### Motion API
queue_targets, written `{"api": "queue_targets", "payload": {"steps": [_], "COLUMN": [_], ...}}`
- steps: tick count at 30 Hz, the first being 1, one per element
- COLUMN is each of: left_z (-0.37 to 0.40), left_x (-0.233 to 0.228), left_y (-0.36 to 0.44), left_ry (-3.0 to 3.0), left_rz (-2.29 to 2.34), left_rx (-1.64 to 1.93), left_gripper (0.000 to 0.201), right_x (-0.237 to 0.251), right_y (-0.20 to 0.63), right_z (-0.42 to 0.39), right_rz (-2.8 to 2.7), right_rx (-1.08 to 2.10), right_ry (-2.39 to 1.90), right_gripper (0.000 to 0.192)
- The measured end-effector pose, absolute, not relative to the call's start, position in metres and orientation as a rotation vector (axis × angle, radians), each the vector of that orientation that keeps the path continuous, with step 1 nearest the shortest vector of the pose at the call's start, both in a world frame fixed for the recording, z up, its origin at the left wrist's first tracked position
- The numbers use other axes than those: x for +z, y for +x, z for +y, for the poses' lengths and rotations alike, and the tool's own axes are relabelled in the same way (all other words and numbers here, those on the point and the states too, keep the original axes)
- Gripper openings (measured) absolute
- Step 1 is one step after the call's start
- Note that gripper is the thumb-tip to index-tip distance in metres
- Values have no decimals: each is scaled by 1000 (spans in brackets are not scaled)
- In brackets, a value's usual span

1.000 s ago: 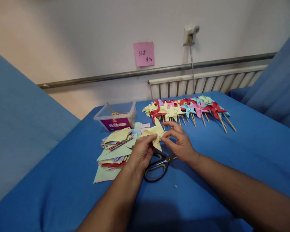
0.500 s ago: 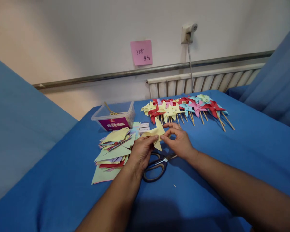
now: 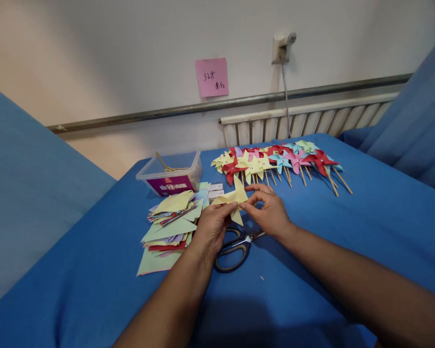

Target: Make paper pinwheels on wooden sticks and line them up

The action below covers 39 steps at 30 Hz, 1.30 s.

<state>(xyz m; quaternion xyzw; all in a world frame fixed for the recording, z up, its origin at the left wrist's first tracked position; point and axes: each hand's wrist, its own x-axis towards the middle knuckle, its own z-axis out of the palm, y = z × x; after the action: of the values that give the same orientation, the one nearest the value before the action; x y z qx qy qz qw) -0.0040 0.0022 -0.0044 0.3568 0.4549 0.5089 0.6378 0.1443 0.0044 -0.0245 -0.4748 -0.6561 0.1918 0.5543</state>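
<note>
A stack of cut paper squares (image 3: 170, 222) lies at the left of the blue bench (image 3: 366, 217), just beside the left hand (image 3: 212, 227). Its fingers pinch the yellow paper pinwheel (image 3: 234, 199) shut; the right hand (image 3: 270, 210) pinches the other side, above the scissors (image 3: 235, 245). Too hard a squeeze could crease or tear the folded blades. Finished pinwheels (image 3: 279, 162) lie farther right.
</note>
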Motion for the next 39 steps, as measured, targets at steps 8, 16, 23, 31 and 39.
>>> {"api": "queue_targets", "payload": {"steps": [8,16,23,31,39], "left_z": [2,2,2,0,-3], "left_x": [-5,-3,-7,2,6], "left_y": [-4,-3,-4,-3,-2], "left_ry": [835,833,841,816,828], "left_rz": [1075,1113,1090,1099,1068], "left_rx": [1155,1153,1152,1112,1018], "left_gripper": [22,27,27,23,18], "right_x": [-25,-28,-29,-26,-23], "right_y": [143,142,140,142,147], "right_z": [5,7,7,5,10], "right_rz": [-1532,-1476,-1444,-1324,-1119], "right_rx": [502,604,656,887,1206], "right_ry": [-1139,-1153,-1156,-1087,-975], "right_gripper": [20,20,20,26,31]}}
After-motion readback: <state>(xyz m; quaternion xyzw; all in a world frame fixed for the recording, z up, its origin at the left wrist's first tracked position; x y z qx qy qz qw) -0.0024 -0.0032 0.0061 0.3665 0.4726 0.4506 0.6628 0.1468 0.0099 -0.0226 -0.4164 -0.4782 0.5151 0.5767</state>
